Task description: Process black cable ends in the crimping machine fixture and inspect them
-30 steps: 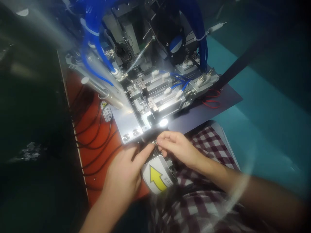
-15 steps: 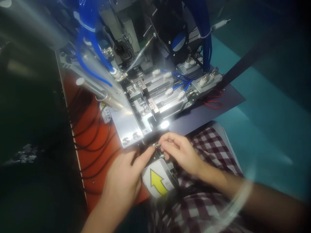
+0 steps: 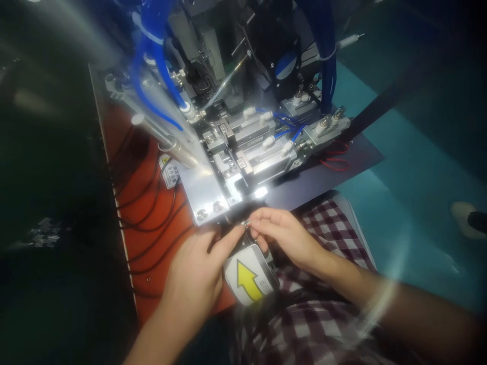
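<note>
Just below the front edge of the machine's metal plate, my right hand pinches a tiny shiny metal part between thumb and fingertips. My left hand reaches in from the other side with its thumb stretched out, the tip touching or very near the same part. Its other fingers bend down out of sight by the plate's corner, so their grip cannot be seen. Under both hands is a white guard plate with a yellow arrow. The part is too small to name its kind.
The machine's silver cylinders with blue air tubes stand ahead. A metal plate and black cables over an orange-red base lie to the left. A shiny pile of small pieces is far left. Checked cloth covers my lap.
The view has shifted slightly, so the machine appears a little further right. Both hands stay together at the small part, with only slight finger movement. A pale object has appeared at the right edge.
</note>
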Tool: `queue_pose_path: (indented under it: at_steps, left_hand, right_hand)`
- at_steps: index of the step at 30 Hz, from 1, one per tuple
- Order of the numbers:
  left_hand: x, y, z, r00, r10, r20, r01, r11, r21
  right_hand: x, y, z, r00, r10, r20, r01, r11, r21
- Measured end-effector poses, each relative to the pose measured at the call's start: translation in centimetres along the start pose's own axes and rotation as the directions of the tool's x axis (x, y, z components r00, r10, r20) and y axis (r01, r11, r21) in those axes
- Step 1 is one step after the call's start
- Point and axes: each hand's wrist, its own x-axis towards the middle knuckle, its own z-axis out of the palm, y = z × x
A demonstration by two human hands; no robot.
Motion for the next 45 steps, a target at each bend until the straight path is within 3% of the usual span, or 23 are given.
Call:
queue_pose_path:
  at_steps: [12,17,27,31,34,41,45]
  left_hand:
    - [-0.2,-0.2,0.4,0.997,-0.026,-0.074,0.02,0.996,-0.081]
    - [-0.6,-0.4,0.5,0.997,-0.006,-0.083,-0.001,0.996,-0.092]
    - [-0.8,-0.7,1.1,0.989,0.02,-0.149,-0.038,0.992,-0.122]
    - [-0.6,-0.2,0.8,0.989,0.018,-0.147,-0.027,0.998,-0.062]
    - [-0.4,0.1,0.7,0.991,-0.009,-0.132,0.007,1.0,-0.018]
    - [-0.6,-0.3,0.7,0.994,-0.005,-0.108,-0.004,0.997,-0.083]
    - [-0.2,-0.3,0.4,0.996,0.036,-0.076,-0.039,0.998,-0.046]
  right_hand:
    - [0.1,0.1,0.4,0.997,-0.056,-0.055,0.048,0.989,-0.142]
    - [0.0,0.3,1.0,0.981,-0.125,-0.149,0.093,0.974,-0.208]
    - [0.1,0.8,1.3,0.975,-0.182,-0.13,0.139,0.949,-0.285]
    - [0.1,0.3,1.3,0.978,-0.147,-0.15,0.096,0.948,-0.303]
    - [0.2,-0.3,1.4,0.988,-0.052,-0.148,0.009,0.959,-0.283]
    - [0.5,-0.6,0.6,0.998,0.046,-0.051,-0.052,0.992,-0.117]
    - [0.3,-0.1,0.1,0.993,0.063,-0.096,-0.065,0.998,-0.017]
